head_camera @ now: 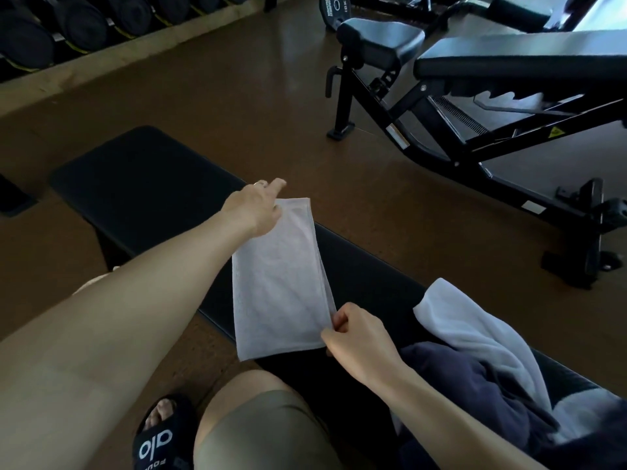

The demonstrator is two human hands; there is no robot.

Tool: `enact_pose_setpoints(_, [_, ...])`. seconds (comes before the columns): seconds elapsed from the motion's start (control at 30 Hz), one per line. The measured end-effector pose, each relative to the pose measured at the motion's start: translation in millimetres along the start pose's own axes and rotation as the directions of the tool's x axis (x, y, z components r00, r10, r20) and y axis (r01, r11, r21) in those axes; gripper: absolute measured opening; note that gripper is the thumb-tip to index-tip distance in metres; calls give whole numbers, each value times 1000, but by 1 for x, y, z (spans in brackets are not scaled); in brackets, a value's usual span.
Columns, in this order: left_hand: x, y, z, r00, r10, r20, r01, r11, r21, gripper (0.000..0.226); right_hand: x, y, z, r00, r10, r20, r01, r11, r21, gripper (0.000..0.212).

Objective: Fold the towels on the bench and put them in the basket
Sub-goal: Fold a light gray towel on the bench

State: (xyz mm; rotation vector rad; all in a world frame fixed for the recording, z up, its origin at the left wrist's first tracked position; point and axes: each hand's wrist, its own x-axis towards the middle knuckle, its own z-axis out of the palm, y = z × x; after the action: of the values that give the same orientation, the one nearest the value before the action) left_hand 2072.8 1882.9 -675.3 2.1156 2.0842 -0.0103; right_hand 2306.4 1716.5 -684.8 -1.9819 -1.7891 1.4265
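Observation:
A white towel point(281, 283), folded into a long narrow strip, lies lengthwise on the black flat bench point(142, 188). My left hand point(258, 206) rests on its far end, fingers stretched past the edge. My right hand point(356, 337) pinches the near right corner of the strip. A crumpled white towel point(475, 334) and a dark navy towel point(475, 385) lie in a pile on the bench to the right. No basket is in view.
An adjustable black weight bench point(509, 83) stands on the brown floor at the right. A rack of dumbbells point(84, 25) runs along the far left. My knee point(258, 432) and a black sandal point(159, 435) are at the bottom.

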Motion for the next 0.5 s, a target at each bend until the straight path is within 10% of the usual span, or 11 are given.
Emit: enact_pose_setpoints(0.5, [-49, -86, 5, 956, -283, 79, 294, 932, -213, 23, 18, -9, -31, 990, 29, -135, -35, 999, -36, 14])
